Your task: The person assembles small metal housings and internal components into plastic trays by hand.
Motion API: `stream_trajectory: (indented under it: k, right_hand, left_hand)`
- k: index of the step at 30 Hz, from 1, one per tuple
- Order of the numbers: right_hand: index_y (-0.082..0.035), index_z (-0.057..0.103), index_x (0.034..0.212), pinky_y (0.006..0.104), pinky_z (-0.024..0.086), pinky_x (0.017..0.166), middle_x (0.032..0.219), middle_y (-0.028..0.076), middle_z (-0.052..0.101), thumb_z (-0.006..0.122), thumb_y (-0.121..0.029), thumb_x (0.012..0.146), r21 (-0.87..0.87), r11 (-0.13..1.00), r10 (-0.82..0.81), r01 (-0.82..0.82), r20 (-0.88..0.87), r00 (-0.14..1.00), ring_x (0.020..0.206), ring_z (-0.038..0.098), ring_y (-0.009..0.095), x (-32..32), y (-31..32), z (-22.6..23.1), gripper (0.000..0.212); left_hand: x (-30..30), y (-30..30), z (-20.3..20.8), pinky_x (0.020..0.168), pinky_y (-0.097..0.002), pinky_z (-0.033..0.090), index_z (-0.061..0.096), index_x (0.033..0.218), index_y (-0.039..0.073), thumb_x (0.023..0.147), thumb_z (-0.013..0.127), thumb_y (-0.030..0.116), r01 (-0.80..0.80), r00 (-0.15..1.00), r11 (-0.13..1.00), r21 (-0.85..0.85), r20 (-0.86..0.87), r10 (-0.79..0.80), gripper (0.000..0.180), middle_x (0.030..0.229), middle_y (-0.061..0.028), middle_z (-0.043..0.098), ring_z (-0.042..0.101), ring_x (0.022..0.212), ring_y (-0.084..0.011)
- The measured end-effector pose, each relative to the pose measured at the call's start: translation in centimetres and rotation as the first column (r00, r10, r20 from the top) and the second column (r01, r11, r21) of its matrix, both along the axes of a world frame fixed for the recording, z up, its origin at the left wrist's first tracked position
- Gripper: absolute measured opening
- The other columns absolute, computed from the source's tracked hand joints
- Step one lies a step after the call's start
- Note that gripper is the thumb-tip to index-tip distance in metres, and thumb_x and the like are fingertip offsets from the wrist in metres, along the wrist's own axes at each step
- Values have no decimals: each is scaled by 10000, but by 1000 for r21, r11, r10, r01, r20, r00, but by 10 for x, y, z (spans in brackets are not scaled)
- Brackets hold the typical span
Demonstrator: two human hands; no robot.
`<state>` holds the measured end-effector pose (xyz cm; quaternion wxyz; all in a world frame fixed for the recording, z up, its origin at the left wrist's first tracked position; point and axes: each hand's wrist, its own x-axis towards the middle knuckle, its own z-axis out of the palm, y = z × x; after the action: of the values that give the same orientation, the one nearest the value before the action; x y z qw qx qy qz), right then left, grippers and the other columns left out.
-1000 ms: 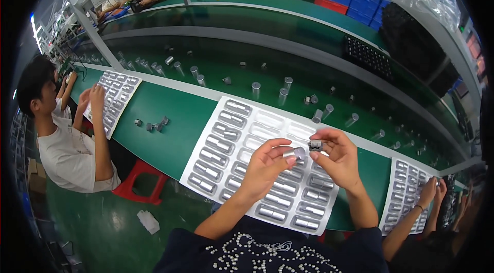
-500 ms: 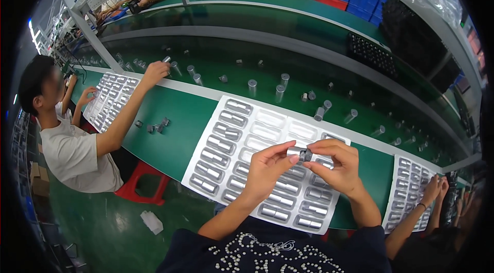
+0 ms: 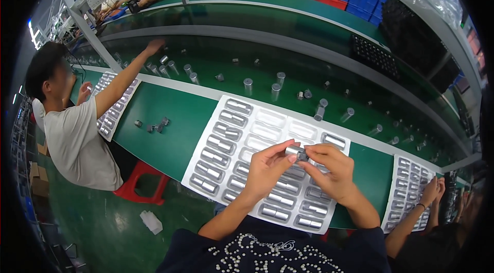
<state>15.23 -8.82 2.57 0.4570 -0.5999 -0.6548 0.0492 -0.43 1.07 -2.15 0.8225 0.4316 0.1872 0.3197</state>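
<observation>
Over a white moulded tray [image 3: 203,141], my left hand [image 3: 266,172] pinches a silver metal cylinder [image 3: 294,150] between thumb and fingers. My right hand [image 3: 329,169] is closed on a small dark grey part [image 3: 303,156] at the cylinder's right end. The two pieces touch; how far the part sits inside the cylinder cannot be made out. Silver cylinders [image 3: 208,171] lie in many of the tray's pockets, while several pockets in its upper middle hold nothing. My hands and forearms hide part of the tray.
Beyond the tray's far edge, a dark green belt [image 3: 206,59] carries upright cylinders [image 3: 248,86] and small parts. At left, a co-worker [image 3: 77,118] reaches over it, near loose dark parts [image 3: 158,125]. Another person's hands [image 3: 434,189] are over a tray [image 3: 404,193] at right.
My right hand has shifted slightly left and down, bringing the dark part closer against the cylinder. Items on the belt have moved a little left. The left co-worker's arm has stretched farther over the belt.
</observation>
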Motion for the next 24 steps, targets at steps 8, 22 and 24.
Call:
stream_trajectory:
  k: [8, 22, 24]
  right_hand:
    - [45, 665, 1055, 349, 569, 755, 1042, 156, 668, 825, -34, 629, 79, 993, 77, -91, 160, 984, 919, 665, 297, -13, 12, -7, 462]
    - [53, 634, 1099, 381, 538, 775, 931, 202, 691, 717, -66, 785, -127, 876, -455, 465, 100, 885, 843, 678, 339, 120, 69, -36, 345]
    - [42, 643, 1105, 419, 534, 825, 986, 244, 688, 703, -55, 778, -241, 809, -508, 537, 173, 844, 915, 673, 397, 164, 74, -60, 346]
  left_hand:
    - [-3, 9, -7, 912, -272, 539, 528, 1268, -74, 853, 679, -78, 93, 995, 995, -22, -28, -94, 442, 1148, -138, 637, 633, 1036, -155]
    - [-40, 52, -1, 1046, -431, 386, 570, 1287, 19, 812, 743, 231, 284, 838, 465, 839, -453, 304, 547, 1226, -182, 583, 471, 1229, -369]
    - [-51, 62, -18, 1036, -435, 396, 624, 1213, 17, 790, 738, 202, 512, 688, 289, 809, -588, 426, 476, 1206, -162, 598, 474, 1207, -365]
